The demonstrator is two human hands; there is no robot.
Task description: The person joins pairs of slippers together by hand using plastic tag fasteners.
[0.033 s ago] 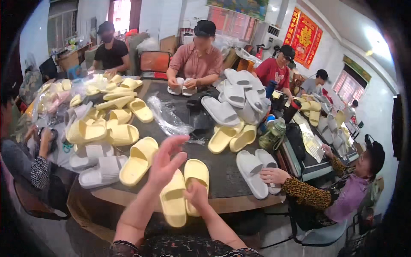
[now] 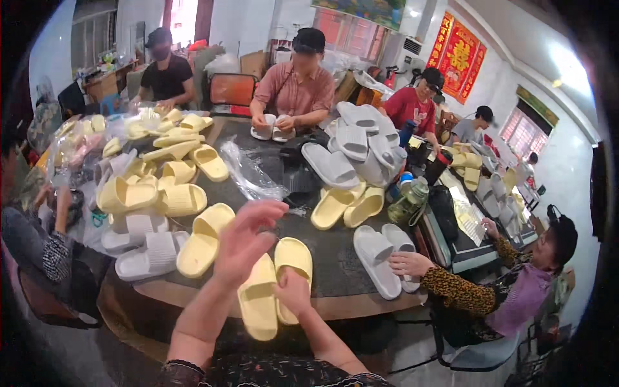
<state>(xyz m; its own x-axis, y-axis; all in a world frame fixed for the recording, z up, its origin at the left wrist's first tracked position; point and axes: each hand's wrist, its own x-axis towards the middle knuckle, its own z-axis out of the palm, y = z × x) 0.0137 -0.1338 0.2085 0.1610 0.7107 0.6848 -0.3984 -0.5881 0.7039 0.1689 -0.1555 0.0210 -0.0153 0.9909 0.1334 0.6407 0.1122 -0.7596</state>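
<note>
A pair of yellow slippers lies at the table's near edge, toes pointing away from me: a left slipper (image 2: 260, 300) and a right slipper (image 2: 294, 253). My right hand (image 2: 294, 293) is curled at the right slipper's foot opening, its fingertips hidden at the strap. Above the left slipper's toe I hold my left hand (image 2: 248, 242) raised, with fingers stretched out and nothing in them. Just left of it rests another yellow slipper (image 2: 206, 240). Beside that is a grey slipper (image 2: 152, 257) with a ribbed strap.
Yellow and grey slippers heap up on the left; a grey pile (image 2: 354, 145) stands far right of centre. Clear plastic film (image 2: 248, 169) lies mid-table. A co-worker's hand (image 2: 411, 266) touches grey slippers (image 2: 377, 261) at right, near a green bottle (image 2: 407, 201). Other people sit around.
My left hand has tilted, its fingers now leaning further right. The right hand stays at the right slipper. The whole view has shifted slightly.
</note>
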